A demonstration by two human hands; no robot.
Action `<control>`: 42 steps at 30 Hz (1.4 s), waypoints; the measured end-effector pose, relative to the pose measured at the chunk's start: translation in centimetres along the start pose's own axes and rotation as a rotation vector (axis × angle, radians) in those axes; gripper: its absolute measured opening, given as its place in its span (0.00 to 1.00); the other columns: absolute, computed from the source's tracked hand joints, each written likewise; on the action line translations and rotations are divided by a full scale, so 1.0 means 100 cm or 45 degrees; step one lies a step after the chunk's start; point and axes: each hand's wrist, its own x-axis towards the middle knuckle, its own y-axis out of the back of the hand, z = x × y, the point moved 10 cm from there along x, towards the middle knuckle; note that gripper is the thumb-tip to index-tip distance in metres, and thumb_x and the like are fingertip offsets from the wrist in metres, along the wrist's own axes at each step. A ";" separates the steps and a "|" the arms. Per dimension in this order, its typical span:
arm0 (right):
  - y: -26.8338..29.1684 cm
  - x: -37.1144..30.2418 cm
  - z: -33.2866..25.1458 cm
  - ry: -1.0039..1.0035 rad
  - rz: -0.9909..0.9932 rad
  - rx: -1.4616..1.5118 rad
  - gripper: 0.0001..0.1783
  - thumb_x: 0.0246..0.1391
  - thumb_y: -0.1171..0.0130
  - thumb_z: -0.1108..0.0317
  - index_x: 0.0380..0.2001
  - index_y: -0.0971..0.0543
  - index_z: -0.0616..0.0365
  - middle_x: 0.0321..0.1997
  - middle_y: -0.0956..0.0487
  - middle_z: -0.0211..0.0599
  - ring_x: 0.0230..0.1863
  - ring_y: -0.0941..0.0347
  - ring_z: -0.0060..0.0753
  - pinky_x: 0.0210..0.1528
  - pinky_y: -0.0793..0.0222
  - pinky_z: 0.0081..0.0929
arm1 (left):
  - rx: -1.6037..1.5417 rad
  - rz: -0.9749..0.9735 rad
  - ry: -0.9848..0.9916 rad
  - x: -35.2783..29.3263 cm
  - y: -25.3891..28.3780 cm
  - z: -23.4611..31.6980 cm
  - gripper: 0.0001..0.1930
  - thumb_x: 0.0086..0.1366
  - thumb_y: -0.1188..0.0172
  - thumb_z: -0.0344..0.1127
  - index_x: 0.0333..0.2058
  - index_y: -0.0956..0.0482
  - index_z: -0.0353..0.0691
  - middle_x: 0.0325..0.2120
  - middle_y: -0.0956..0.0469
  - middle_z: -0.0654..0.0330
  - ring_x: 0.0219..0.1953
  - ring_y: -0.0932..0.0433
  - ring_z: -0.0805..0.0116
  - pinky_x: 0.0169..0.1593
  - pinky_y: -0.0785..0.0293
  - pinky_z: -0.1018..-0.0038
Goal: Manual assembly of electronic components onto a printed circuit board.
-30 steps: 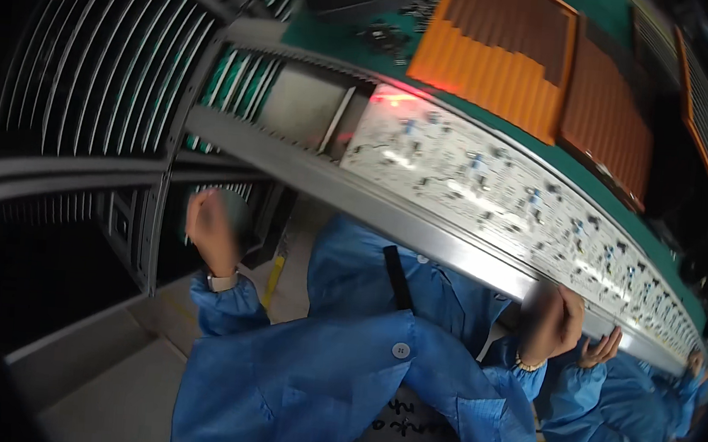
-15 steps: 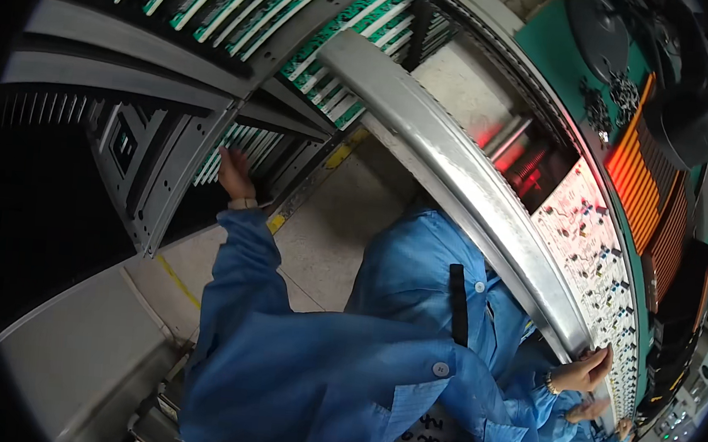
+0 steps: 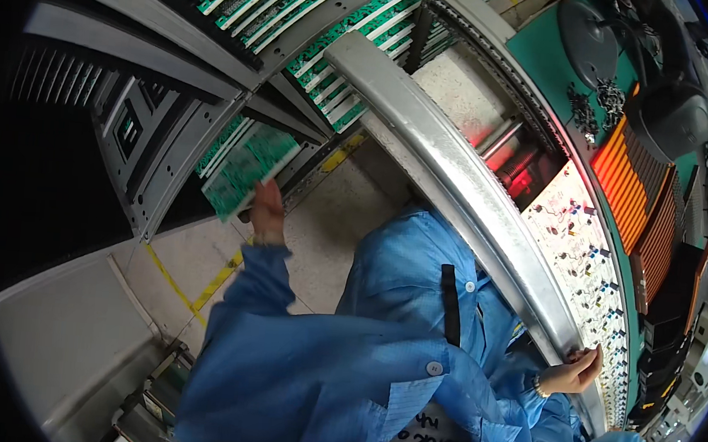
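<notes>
Left hand (image 3: 267,211) grips a green circuit board (image 3: 246,168), half out of the grey rack (image 3: 169,136). Right hand (image 3: 572,374) curls loosely on the metal rail (image 3: 465,188), holding nothing.

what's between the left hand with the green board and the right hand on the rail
In the head view, the person's own blue-coated body fills the stretch between the left hand holding the green board and the right hand at the metal rail.

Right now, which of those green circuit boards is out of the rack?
The green circuit board in the left hand, tilted and pulled clear; the other boards sit slotted in rows.
</notes>
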 end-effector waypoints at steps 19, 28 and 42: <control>-0.246 -0.170 -0.229 0.098 -2.023 1.212 0.28 0.59 0.40 0.71 0.61 0.34 0.66 0.55 0.26 0.47 0.52 0.26 0.33 0.50 0.27 0.26 | -0.681 -1.705 2.063 -0.456 -0.187 -0.062 0.04 0.68 0.47 0.27 0.34 0.25 0.34 0.30 0.19 0.54 0.27 0.18 0.67 0.29 0.24 0.76; -0.269 -0.066 -0.157 -1.119 -1.584 1.511 0.13 0.66 0.50 0.69 0.45 0.26 0.71 0.40 0.18 0.47 0.34 0.18 0.29 0.35 0.20 0.21 | 0.231 -1.708 1.723 -0.435 -0.265 -0.150 0.10 0.75 0.56 0.37 0.37 0.31 0.38 0.36 0.21 0.61 0.32 0.22 0.71 0.30 0.34 0.77; -0.328 -0.009 -0.158 -0.957 -1.261 1.301 0.11 0.64 0.52 0.77 0.46 0.29 0.75 0.43 0.20 0.53 0.40 0.17 0.44 0.46 0.17 0.29 | 0.614 -1.555 0.241 -0.272 -0.409 -0.100 0.21 0.70 0.53 0.27 0.60 0.37 0.27 0.61 0.36 0.46 0.64 0.38 0.53 0.68 0.42 0.57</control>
